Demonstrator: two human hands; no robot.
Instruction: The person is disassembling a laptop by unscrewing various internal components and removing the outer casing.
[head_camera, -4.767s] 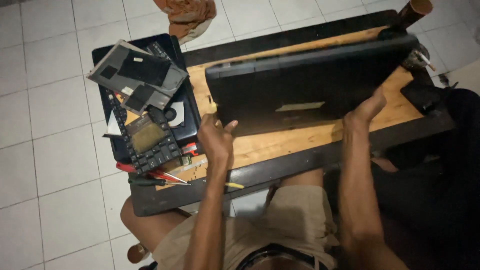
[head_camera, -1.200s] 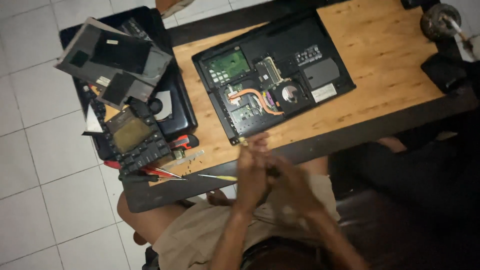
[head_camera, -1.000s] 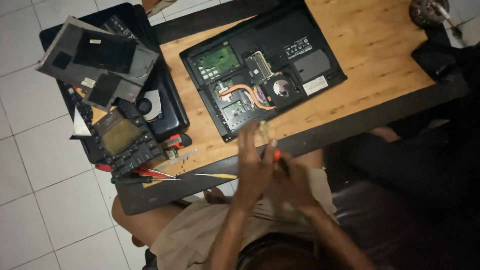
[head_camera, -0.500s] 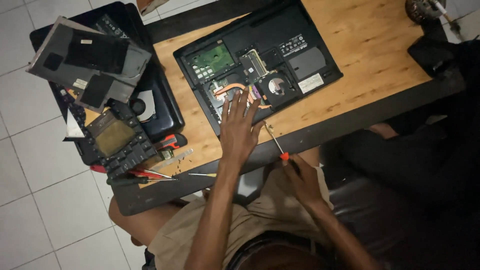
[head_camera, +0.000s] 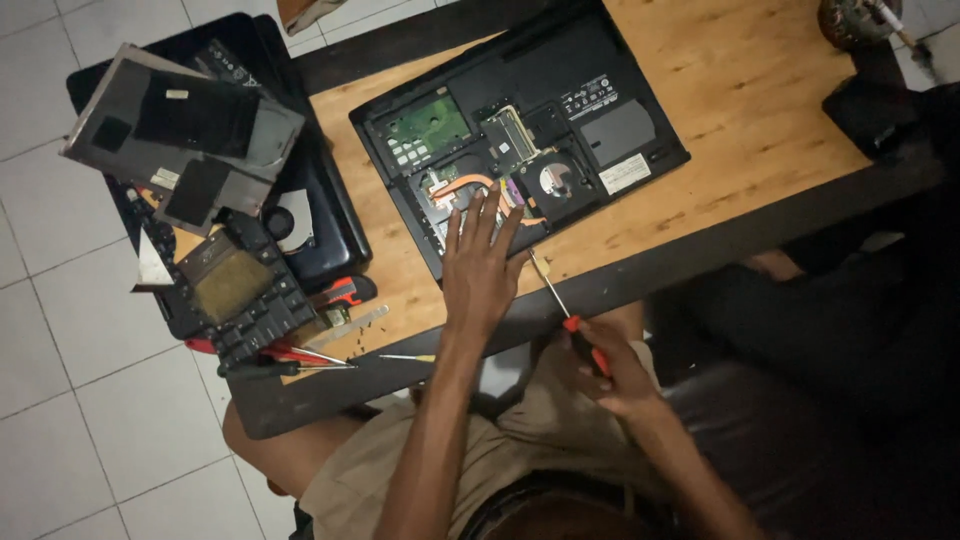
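An opened black laptop (head_camera: 610, 140) lies bottom-up on the wooden table (head_camera: 760, 110), its green board, copper heat pipe and fan exposed. My left hand (head_camera: 483, 265) rests flat on the laptop's near edge, fingers spread over the heat pipe. My right hand (head_camera: 612, 370) is below the table's edge, above my lap, gripping a red-handled screwdriver (head_camera: 565, 310) whose shaft points up toward the laptop's near corner.
At the table's left end sits a pile of laptop parts: a grey cover panel (head_camera: 180, 130), a black keyboard piece (head_camera: 245, 300), and a black casing (head_camera: 320, 230). Loose screwdrivers (head_camera: 300, 358) lie by the front edge. A round dark object (head_camera: 850, 18) stands at the far right.
The laptop was earlier held up in both hands; now it lies open-bottomed on the table. My hands were together over my lap; the left has reached onto the laptop, the right keeps the screwdriver.
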